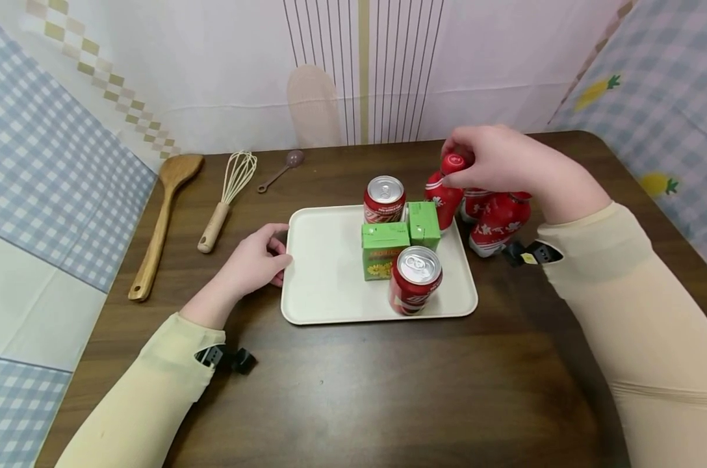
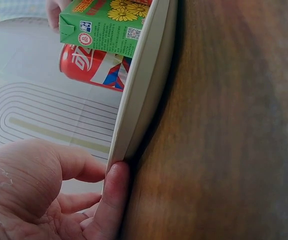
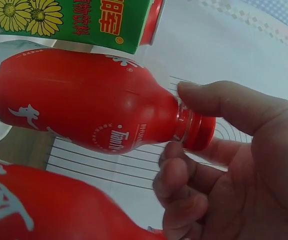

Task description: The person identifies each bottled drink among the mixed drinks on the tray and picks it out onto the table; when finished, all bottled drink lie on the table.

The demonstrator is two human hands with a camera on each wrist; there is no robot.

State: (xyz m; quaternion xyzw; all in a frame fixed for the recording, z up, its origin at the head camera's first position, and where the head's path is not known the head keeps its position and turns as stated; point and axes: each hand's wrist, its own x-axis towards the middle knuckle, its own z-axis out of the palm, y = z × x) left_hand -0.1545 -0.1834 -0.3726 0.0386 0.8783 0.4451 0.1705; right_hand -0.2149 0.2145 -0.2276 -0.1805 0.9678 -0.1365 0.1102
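Observation:
My left hand (image 1: 260,259) pinches the left rim of a cream tray (image 1: 318,273), thumb on one side and fingers at the outer edge in the left wrist view. At the tray's back right, my right hand (image 1: 487,156) holds a red bottle (image 1: 444,201) by its neck, just under the cap (image 3: 202,132). Beside that bottle on the tray stand two green drink cartons (image 1: 385,244) and two red soda cans, one behind (image 1: 385,207) and one in front (image 1: 412,292). Two more red bottles (image 1: 500,221) are right of the tray, partly hidden by my right hand.
On the dark wooden table (image 1: 353,390), left of the tray, lie a wooden spatula (image 1: 163,221), a whisk (image 1: 227,201) and a small brown spoon (image 1: 283,170). Patterned cloth (image 1: 225,71) hangs behind the table and along both sides.

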